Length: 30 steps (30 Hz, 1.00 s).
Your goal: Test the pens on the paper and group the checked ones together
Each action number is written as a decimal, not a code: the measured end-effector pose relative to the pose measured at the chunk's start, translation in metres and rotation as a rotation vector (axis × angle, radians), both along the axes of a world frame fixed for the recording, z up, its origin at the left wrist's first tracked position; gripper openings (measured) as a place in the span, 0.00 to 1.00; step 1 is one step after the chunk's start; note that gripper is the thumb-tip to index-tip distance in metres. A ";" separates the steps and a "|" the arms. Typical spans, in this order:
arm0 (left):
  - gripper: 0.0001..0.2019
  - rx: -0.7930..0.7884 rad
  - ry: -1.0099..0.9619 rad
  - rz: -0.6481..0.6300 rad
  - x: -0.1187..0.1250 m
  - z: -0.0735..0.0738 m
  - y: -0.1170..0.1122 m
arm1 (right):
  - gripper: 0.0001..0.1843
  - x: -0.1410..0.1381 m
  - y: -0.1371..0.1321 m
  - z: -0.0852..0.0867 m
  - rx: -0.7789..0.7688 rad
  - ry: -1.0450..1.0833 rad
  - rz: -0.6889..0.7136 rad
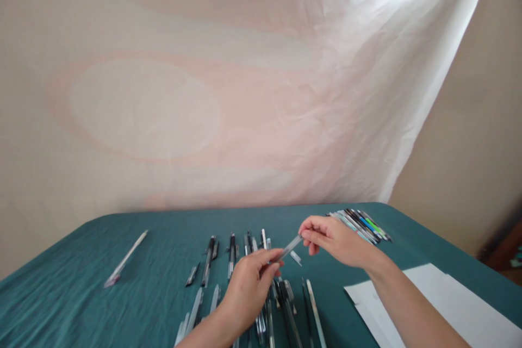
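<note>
Tablecloth (163, 293), green and creased at the left, lies under everything you handle; small parts could catch in its folds, so I'd work slowly over it. White paper (457, 299) lies to your right, and your right forearm (420, 312) crosses above its near part. Lifting that arm slightly would probably spare the sheets a nudge.

Your left hand (255, 277) comes up from the bottom edge, its back turned upward, thumb and fingers pinching the near end of a clear tube (291, 247). Your right hand (330, 239) reaches in from the right, wrist bent, thumb and forefinger pinching the other end, the rest of the fingers curled. For a good hold, I'd line your 2 thumbs up along the tube and press lightly; sideways force would likely flex it.

Pens (291, 315) spread in front of you, some partly hidden behind your left hand, so a higher grip should keep your knuckles off them. The tube itself slants up to the right above the cloth, between your hands. A small clear piece (296, 259) shows just beside it; I cannot tell what it is.
</note>
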<state>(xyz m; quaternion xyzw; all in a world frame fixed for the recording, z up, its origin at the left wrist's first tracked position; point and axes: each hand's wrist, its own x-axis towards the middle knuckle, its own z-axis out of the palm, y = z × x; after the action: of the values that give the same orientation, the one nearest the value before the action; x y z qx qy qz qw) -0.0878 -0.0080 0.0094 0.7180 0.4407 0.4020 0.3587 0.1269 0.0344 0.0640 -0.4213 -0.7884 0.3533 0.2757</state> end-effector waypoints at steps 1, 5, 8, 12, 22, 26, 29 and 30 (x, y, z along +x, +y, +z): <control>0.14 -0.008 -0.002 -0.001 0.000 -0.001 0.000 | 0.17 -0.001 0.001 -0.002 0.032 -0.035 -0.020; 0.14 -0.062 -0.034 0.000 0.001 -0.005 0.001 | 0.23 -0.005 0.003 -0.009 0.115 -0.127 -0.070; 0.14 -0.146 -0.100 -0.019 0.002 -0.005 0.003 | 0.25 -0.006 0.003 -0.008 0.103 -0.124 -0.075; 0.16 -0.348 -0.226 -0.071 0.002 0.000 0.004 | 0.19 -0.005 -0.003 0.000 0.113 -0.084 -0.049; 0.16 -0.441 -0.303 -0.103 0.004 0.001 0.002 | 0.23 -0.007 0.001 -0.008 0.199 -0.186 -0.054; 0.16 -0.463 -0.338 -0.111 0.003 0.001 0.003 | 0.25 -0.006 0.002 -0.007 0.113 -0.115 -0.050; 0.17 -0.470 -0.366 -0.115 0.001 0.000 0.005 | 0.20 -0.006 -0.001 -0.004 0.076 -0.044 -0.015; 0.17 -0.472 -0.372 -0.112 0.000 0.000 0.005 | 0.18 -0.006 -0.002 -0.003 0.071 -0.037 -0.001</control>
<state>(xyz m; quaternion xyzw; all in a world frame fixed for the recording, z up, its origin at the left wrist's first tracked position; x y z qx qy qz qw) -0.0877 -0.0030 0.0091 0.5520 0.4083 0.3927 0.6119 0.1207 0.0325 0.0605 -0.4183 -0.8051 0.3173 0.2761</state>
